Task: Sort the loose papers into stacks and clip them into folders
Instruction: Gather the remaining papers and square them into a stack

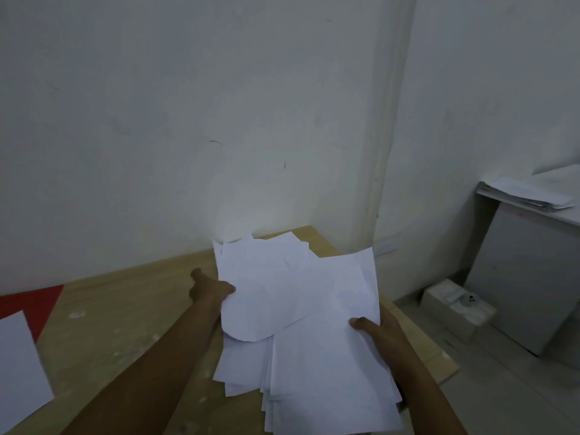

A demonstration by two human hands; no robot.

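Gathering the loose papers (298, 309) — sorting barely begun

Left hand (210, 288) pinches the papers' left edge, right hand (375, 329) grips their right edge, both lifting the ragged pile over the table (131, 309); left of the papers lie a red folder (34, 301) and one sheet (18, 362) — next, probably squaring the edges before splitting into stacks

Partly seen only: red folder (34, 304) and white sheet (18, 365), both cut by the left edge; loose papers (301, 309) running off the bottom edge, hiding the fingers of the right hand (376, 329); shelf stack (533, 191) clipped at right.
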